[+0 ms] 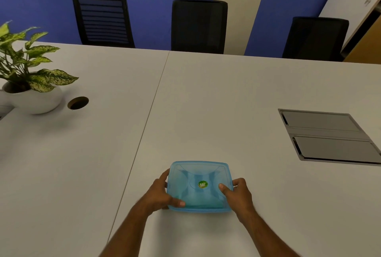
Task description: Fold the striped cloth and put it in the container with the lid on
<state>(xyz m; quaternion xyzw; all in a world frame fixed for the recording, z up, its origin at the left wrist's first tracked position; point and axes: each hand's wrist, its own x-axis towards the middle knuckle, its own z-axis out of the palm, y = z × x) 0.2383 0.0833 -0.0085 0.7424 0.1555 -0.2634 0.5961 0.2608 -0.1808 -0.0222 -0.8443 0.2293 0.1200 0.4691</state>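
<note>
Both hands, left [159,194] and right [237,191], clamp box [199,186] sides, thumbs atop lid, pressing it sealed; cloth unseen.

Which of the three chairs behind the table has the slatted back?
The leftmost chair, nearest the potted plant: horizontal slats show across its backrest. The middle chair and right chair have plain dark backs.

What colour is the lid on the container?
Translucent light blue lid, with a small green and yellow round sticker at its centre; head view.
</note>
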